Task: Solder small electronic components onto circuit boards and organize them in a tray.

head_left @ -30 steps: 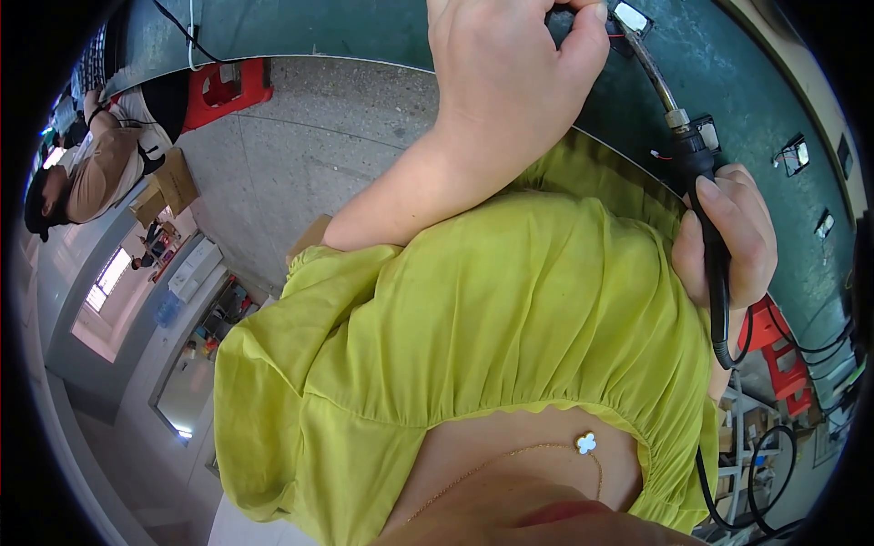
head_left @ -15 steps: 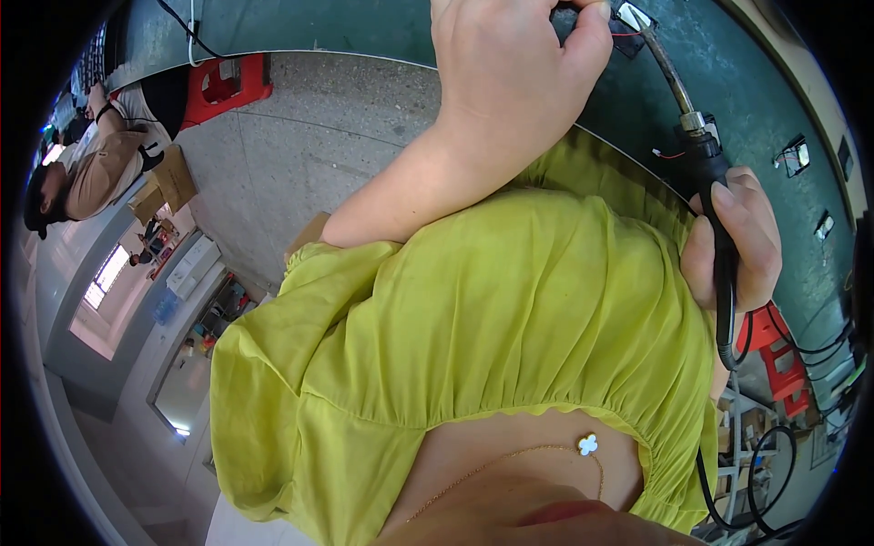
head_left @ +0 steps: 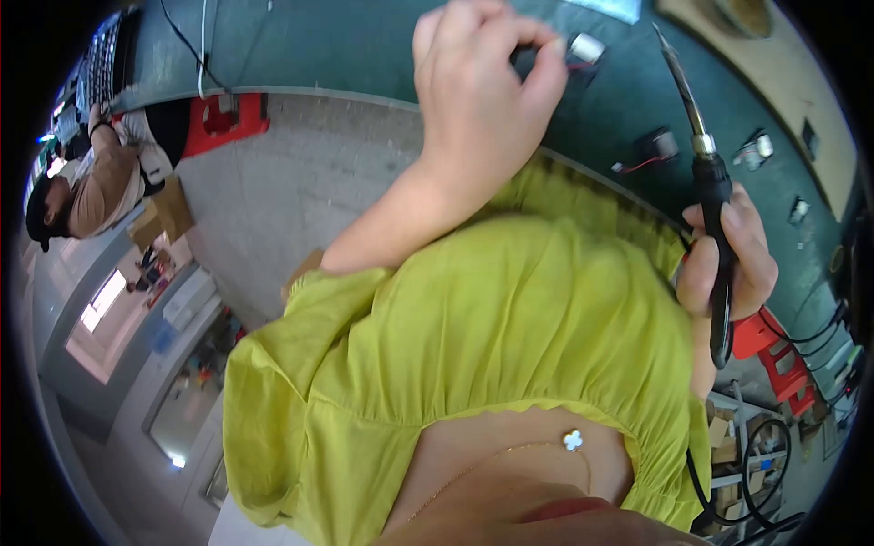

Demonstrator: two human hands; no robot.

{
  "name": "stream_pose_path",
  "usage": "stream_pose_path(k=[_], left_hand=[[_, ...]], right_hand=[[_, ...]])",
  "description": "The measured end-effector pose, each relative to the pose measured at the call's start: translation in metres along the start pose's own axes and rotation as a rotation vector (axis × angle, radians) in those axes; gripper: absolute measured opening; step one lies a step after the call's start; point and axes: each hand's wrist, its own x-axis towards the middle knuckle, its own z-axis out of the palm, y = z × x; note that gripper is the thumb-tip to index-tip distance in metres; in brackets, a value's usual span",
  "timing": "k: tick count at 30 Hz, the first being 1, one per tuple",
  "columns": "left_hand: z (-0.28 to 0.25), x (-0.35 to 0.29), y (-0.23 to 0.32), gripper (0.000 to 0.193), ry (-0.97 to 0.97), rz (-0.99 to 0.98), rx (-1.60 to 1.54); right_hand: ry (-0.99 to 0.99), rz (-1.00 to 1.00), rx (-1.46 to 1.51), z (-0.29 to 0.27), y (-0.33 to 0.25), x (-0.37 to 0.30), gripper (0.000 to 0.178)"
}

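Note:
My left hand (head_left: 478,86) is closed in a pinch over the green worktop. Between its thumb and fingers is a small dark part, mostly hidden, with a silvery-white end (head_left: 586,48) and a short red wire. Wrapped round the black handle of a soldering iron, my right hand (head_left: 752,255) is at the right side. The soldering iron (head_left: 689,102) points up and away, its bare tip apart from the part in my left hand. On the worktop between the hands lies a similar dark part (head_left: 657,146) with a red wire and white plug.
Two more small parts, a nearer one (head_left: 799,211) and a farther one (head_left: 754,150), lie on the green worktop (head_left: 346,50). A tan board (head_left: 792,86) borders its right side. A black cable (head_left: 748,469) loops at lower right. Another person (head_left: 96,187) sits far left near a red stool (head_left: 205,132).
The soldering iron's tip has come away from the part in my left hand. That hand has shifted left and slightly nearer, part still pinched. The view has shifted, showing more worktop.

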Motion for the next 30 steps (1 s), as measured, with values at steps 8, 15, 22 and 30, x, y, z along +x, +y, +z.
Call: stream_pose_path(k=[8,15,22,30], left_hand=[[-0.007,0.005,0.008,0.008,-0.023,-0.065,-0.023],[-0.007,0.009,0.011,0.01,-0.029,-0.064,-0.054],[-0.009,0.008,0.009,0.01,-0.049,-0.086,-0.06],[-0.021,0.013,0.001,0.02,-0.002,-0.145,-0.149]], right_hand=[[0.426,0.343,0.035,-0.051,-0.008,0.029,0.024],[0.469,0.421,0.784,-0.074,0.007,0.022,0.029],[0.458,0.448,1.051,-0.073,0.005,0.02,0.031],[0.491,0.508,0.969,-0.076,0.006,0.014,0.032]])
